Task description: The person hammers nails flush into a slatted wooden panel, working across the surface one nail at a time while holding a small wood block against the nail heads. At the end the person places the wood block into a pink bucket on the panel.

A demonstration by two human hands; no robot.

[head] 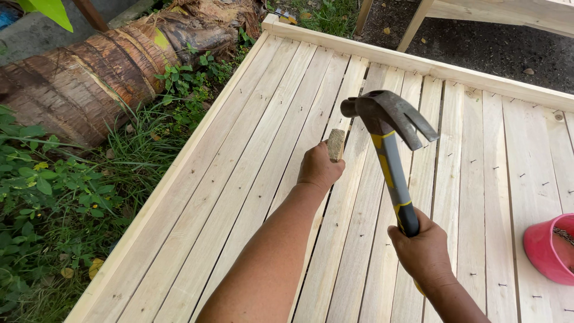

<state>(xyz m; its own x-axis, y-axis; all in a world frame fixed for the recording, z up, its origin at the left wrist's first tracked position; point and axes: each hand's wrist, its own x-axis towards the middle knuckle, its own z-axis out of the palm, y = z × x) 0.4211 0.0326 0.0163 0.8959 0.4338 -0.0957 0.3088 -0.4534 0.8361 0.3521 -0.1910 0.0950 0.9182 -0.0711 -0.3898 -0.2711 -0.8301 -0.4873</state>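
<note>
Left hand (318,168): closed around a short wooden block (335,144), which is held upright, its top end showing above the fist; the hand is raised over the slats.
Right hand (422,250): wrapped tightly around the lower grip of a claw hammer (390,139), which is held above the slats.
Claw hammer: a grey and yellow handle is seen rising from the right hand; the dark metal head is at the top, with the striking face turned toward the wooden block and the claw pointing to the right. Block and hammer face are near each other; contact cannot be told.
Slatted surface (251,179): pale wooden boards are laid side by side inside a raised frame edge; small nails are scattered across them, some standing up.
Pink bucket (547,248): set on the slats at the right edge, cut off by the picture, well apart from the hands.
Palm trunk (89,78): lying on the ground to the left of the frame, among grass and leafy weeds (42,197).
Wooden frame legs (412,24): seen beyond the far edge, standing on dark soil.
</note>
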